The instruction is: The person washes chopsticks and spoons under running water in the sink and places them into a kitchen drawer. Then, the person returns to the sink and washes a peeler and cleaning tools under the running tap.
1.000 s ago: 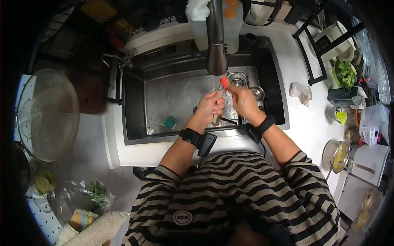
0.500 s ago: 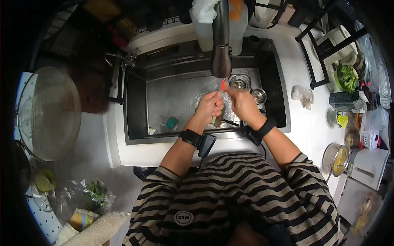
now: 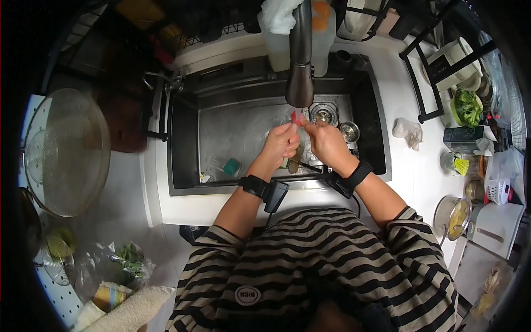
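Observation:
Over the sink, right below the dark faucet, my two hands are close together. Between their fingertips is a small, thin red thing; its kind is too small to tell. My left hand pinches it from the left with curled fingers. From the other side, my right hand has its thumb and forefinger on it, the remaining fingers folded in. Below the hands, a brownish item and a thin black rod lie partly hidden in the basin.
A drain and a round metal strainer are at the basin's right. A green scrubber lies front left. On the right counter are a crumpled white cloth, leafy greens and a lidded pot.
The red thing shows more clearly and tilts left between my fingertips. My right hand has shifted slightly, its fingers now less blurred. The view has moved a little.

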